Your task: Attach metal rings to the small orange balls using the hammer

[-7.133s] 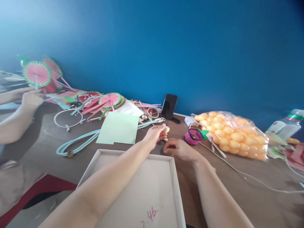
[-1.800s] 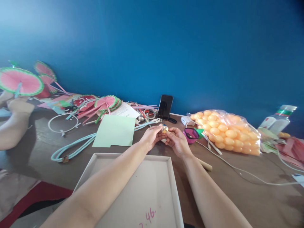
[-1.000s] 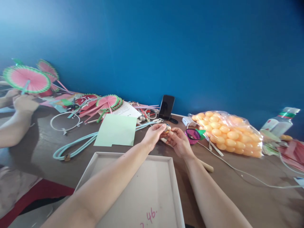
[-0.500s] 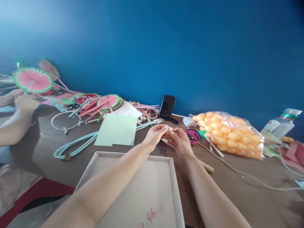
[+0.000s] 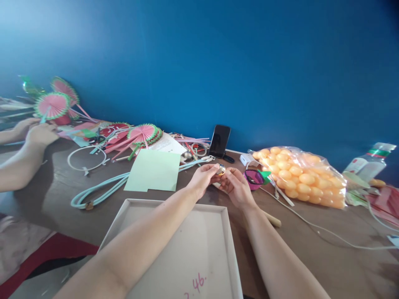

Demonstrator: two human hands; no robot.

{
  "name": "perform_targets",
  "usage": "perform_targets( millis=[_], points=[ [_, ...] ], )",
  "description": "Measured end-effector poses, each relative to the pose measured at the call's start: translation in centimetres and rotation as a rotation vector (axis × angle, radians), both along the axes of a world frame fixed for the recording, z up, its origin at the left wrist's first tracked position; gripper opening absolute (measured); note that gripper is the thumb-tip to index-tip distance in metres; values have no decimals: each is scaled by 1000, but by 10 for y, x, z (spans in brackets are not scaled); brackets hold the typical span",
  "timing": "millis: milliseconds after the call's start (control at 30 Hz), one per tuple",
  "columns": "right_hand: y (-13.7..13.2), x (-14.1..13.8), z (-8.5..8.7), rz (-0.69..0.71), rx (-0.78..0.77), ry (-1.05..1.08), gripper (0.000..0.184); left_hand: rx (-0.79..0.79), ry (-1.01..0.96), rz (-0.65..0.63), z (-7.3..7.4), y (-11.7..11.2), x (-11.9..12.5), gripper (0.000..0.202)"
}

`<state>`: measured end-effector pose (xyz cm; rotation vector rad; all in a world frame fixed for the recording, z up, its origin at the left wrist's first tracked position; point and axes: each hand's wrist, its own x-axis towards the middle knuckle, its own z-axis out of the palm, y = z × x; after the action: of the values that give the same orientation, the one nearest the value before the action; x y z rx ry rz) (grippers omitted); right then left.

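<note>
Between my fingertips is a small shiny round piece (image 5: 221, 169), silver on top with a yellow-orange lower edge; its exact kind I cannot make out. My left hand (image 5: 204, 178) pinches it from the left, thumb on top. My right hand (image 5: 237, 185) has its closed fingers against the right side of the same piece. Both hands are above the table, just past the far edge of a shallow white box lid (image 5: 187, 249) marked in pink. Right of my hands sits a small purple container (image 5: 254, 178) with a green leaf shape.
A phone (image 5: 220, 141) leans on the blue wall. Right lie a bag of orange balls (image 5: 299, 174), a cable (image 5: 324, 238) and a bottle (image 5: 368, 160). Left are green paper (image 5: 152, 170), pale-blue tubing (image 5: 99, 189) and pink paper fans (image 5: 143, 133). A co-worker's hands (image 5: 39, 132) hold another fan.
The shiny piece has tilted slightly between my fingers, showing more of its face. The co-worker's hands and fan have shifted right, and that fan looks narrower.
</note>
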<state>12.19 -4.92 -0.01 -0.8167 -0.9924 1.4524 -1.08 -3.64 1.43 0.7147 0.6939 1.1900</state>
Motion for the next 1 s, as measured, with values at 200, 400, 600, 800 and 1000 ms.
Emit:
perform_targets(
  millis=[200,400,600,800,1000],
  points=[
    [1,1,-1,-20,-45,-28,29,8,45,16,2,-2,1,19],
    [2,0,-4,-24,-49,-65,33,6,62,52,-1,-1,3,19],
    [3,2,1,-110,-25,-280,38,-75,14,26,2,1,-1,17],
    [-1,17,7,-365,343,-1329,31,-322,-85,150,2,11,-7,16],
    [-4,15,-5,-74,298,-1835,24,-379,-124,222,-2,17,-8,20]
  ],
)
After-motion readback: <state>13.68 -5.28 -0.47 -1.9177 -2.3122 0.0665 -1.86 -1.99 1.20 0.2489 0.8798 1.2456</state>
